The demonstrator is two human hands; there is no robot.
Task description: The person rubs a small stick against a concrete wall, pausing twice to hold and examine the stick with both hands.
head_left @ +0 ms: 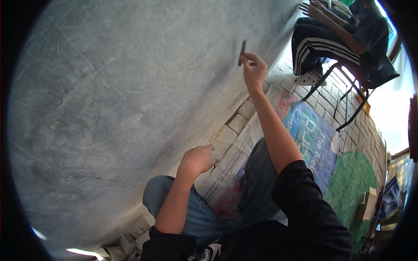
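My right hand (254, 69) is raised near the grey wall (130, 87), its thumb and fingers pinched on a thin dark brown strip (243, 50). The strip stands edge-on, close to the wall; whether it touches cannot be told. Its exact kind does not show. Lower down, my left hand (198, 160) hovers by my bent knee and the foot of the wall. Its fingers are loosely bent and apart, with nothing visible in them. The wall has a smeared grey surface with pale scratches and patches.
A printed banner (311, 139) lies over the paving bricks (281, 78) beside me. At the upper right another person (365, 30) sits on a black-legged chair (337, 71). A green round mat (352, 187) bears a small wooden block (370, 203). Broken bricks (126, 244) lie at the lower left.
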